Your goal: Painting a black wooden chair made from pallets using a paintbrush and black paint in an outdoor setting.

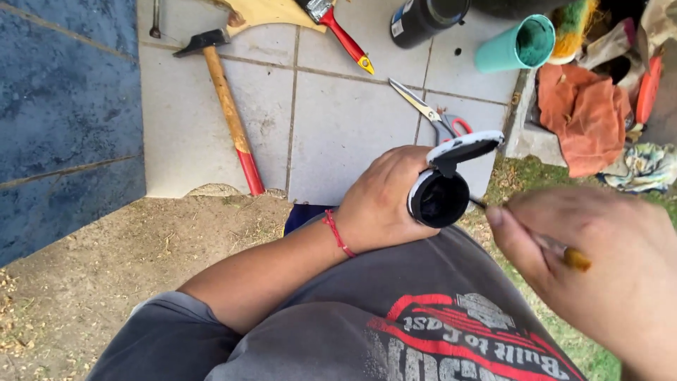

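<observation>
My left hand [384,197] is wrapped around a small black container [438,199] with its white flip lid [464,148] swung open; the dark opening faces the camera. A red cord bracelet sits on that wrist. My right hand [599,261] is close to the camera at the right, pinching a thin paintbrush [557,248] with a yellowish handle. The brush's dark tip points left and reaches the container's rim.
On the pale tiles lie a hammer [227,106] with a wooden, red-ended handle, scissors [430,113] with red and grey grips, and a red-handled brush [345,39]. A black can [423,20], a teal tube [518,46] and orange cloth [585,116] are at the back right. Bare dirt is at the left.
</observation>
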